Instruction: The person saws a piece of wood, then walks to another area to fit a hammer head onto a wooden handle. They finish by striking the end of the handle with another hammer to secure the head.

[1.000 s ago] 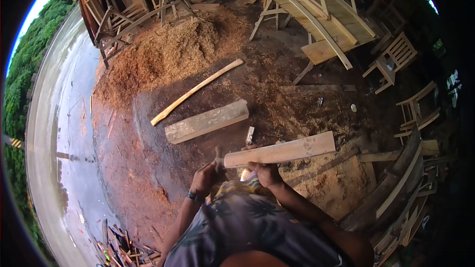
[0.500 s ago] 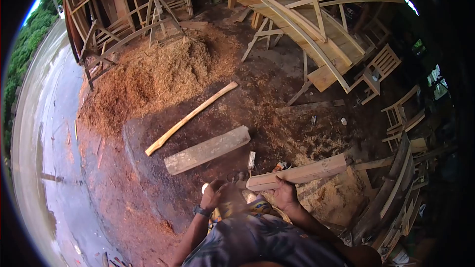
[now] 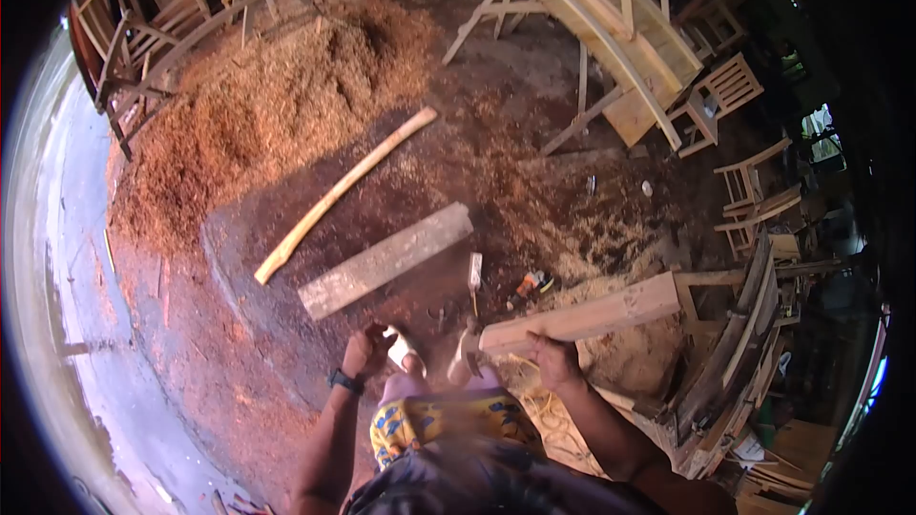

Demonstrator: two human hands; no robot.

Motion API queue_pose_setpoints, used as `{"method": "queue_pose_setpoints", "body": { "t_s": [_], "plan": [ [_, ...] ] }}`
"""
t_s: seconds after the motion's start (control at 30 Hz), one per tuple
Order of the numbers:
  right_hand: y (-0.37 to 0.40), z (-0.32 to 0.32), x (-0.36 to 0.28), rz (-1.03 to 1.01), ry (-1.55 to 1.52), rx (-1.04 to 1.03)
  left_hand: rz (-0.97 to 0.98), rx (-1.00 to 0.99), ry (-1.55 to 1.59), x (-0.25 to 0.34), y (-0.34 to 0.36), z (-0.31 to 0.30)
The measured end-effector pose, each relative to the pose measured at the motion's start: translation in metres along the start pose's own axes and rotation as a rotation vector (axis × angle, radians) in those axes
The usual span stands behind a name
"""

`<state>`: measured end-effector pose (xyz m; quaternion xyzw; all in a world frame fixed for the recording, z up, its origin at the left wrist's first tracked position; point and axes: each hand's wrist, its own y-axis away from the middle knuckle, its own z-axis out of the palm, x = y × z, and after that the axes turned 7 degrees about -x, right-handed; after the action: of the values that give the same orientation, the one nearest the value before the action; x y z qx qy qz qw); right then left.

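My right hand point(image 3: 555, 362) grips the lower edge of a thick, squared wooden beam point(image 3: 592, 312) near its left end. The beam slants up to the right, and my palm hides part of its edge. To the left, my left hand point(image 3: 364, 355), with a dark watch on the wrist, hovers beside a pale shoe point(image 3: 406, 351). Its fingers are loosely bent and apart, with nothing visible in them. My other foot point(image 3: 462, 355) is close to the beam's left end. Ahead on the ground lie a grey, weathered plank point(image 3: 386, 262) and a longer, curved yellowish wood strip point(image 3: 343, 195).
A white socket block point(image 3: 475, 270) with a cord and an orange-black object point(image 3: 532, 283) lie ahead. Sawdust heaps point(image 3: 277, 105) rise at the back left. A large wooden frame point(image 3: 611, 57) and chairs point(image 3: 730, 95) stand at the back right. Timber point(image 3: 735, 353) is stacked on the right.
My view has tilted down, bringing both feet into sight. My left hand has moved left, away from the beam. My right hand stays on the beam, which has swung slightly.
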<state>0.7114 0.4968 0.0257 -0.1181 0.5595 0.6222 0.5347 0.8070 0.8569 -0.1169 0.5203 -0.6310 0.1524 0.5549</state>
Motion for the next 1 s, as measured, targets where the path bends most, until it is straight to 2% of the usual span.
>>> {"method": "queue_pose_setpoints", "body": {
  "t_s": [0.03, 0.07, 0.13, 0.23, 0.4, 0.43, 0.5, 0.57, 0.63, 0.7, 0.8, 0.83, 0.93, 1.0],
  "plan": [
    [0.003, 0.006, -0.009, -0.049, 0.091, -0.003, 0.083, 0.015, 0.0, -0.011, -0.008, 0.009],
    [0.001, 0.013, -0.017, -0.131, 0.139, -0.082, 0.101, -0.005, -0.165, -0.004, -0.012, 0.007],
    [-0.012, 0.008, -0.02, -0.276, 0.376, -0.111, 0.041, 0.008, -0.032, 0.032, -0.017, 0.004],
    [-0.057, 0.004, -0.016, -0.414, 0.614, -0.096, -0.033, -0.028, 0.014, 0.022, -0.038, 0.02],
    [-0.185, -0.027, 0.048, -0.415, 0.487, -0.061, -0.186, 0.07, -0.094, -0.011, -0.055, 0.063],
    [-0.206, -0.028, 0.05, -0.447, 0.605, -0.083, -0.21, 0.061, -0.096, -0.023, -0.057, 0.073],
    [-0.256, -0.036, 0.062, -0.504, 0.631, -0.1, -0.224, 0.08, -0.04, -0.048, -0.071, 0.097],
    [-0.3, -0.05, 0.067, -0.586, 0.681, -0.082, -0.247, 0.024, -0.029, -0.079, -0.089, 0.122],
    [-0.345, -0.076, 0.075, -0.672, 0.74, -0.016, -0.188, 0.01, -0.073, -0.131, -0.112, 0.15],
    [-0.369, -0.09, 0.077, -0.611, 0.684, 0.099, -0.23, -0.094, -0.078, -0.157, -0.145, 0.166],
    [-0.417, -0.136, 0.106, -0.693, 0.628, 0.169, -0.238, -0.192, -0.139, -0.195, -0.204, 0.184],
    [-0.431, -0.148, 0.115, -0.736, 0.611, 0.177, -0.114, -0.184, -0.195, -0.221, -0.225, 0.191],
    [-0.459, -0.179, 0.151, -0.847, 0.561, 0.172, -0.071, -0.201, -0.291, -0.241, -0.289, 0.191],
    [-0.465, -0.189, 0.168, -0.857, 0.487, 0.181, 0.049, -0.219, -0.322, -0.253, -0.326, 0.185]
  ]
}}
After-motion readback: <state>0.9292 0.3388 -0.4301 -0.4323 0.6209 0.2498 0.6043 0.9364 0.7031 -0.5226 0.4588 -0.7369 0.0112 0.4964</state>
